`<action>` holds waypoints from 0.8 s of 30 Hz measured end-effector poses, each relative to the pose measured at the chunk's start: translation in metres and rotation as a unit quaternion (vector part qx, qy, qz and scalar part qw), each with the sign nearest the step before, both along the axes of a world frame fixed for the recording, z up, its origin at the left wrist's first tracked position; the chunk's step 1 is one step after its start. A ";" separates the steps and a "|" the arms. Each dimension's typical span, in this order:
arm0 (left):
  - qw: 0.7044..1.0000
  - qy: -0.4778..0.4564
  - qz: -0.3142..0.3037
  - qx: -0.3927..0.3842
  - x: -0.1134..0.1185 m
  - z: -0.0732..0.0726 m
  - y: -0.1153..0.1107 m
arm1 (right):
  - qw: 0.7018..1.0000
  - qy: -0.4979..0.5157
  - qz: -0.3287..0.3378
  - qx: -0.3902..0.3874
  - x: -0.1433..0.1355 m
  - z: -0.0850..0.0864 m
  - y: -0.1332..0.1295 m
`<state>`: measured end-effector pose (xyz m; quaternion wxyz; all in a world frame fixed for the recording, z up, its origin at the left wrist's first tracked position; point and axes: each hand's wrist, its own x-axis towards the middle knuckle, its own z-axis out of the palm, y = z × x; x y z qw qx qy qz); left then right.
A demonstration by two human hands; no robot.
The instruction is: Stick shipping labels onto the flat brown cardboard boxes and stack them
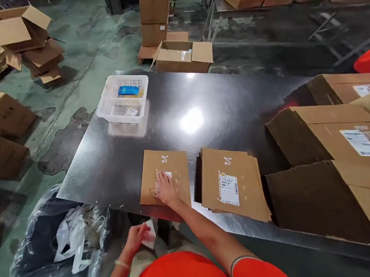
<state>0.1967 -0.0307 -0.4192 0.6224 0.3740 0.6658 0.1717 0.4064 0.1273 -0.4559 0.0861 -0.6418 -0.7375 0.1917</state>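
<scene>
The right hand (166,190) presses flat, fingers spread, on the label of a flattened carton (163,176) at the steel table's (128,143) near edge. The carton looks light, stiff and liftable by its edges. The left hand (138,236) pinches a limp white backing paper (151,238).

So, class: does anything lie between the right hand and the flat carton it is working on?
Nothing visible: the right hand rests directly on the flat carton, over its white label. The left hand holds a white scrap below the table edge.

bright overhead light | glare on table (192,120) | edges warped
</scene>
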 end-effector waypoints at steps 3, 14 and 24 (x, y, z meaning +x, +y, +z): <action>0.994 0.069 -0.033 0.076 0.010 0.011 0.056 | 0.999 -0.005 0.018 -0.028 -0.001 -0.003 -0.007; 0.963 0.251 -0.049 0.085 0.023 -0.002 0.129 | 0.914 0.075 -0.399 -0.005 0.073 0.016 -0.003; 0.940 0.171 -0.206 0.212 0.163 0.033 0.176 | 0.854 0.219 -0.465 0.073 0.304 0.116 -0.038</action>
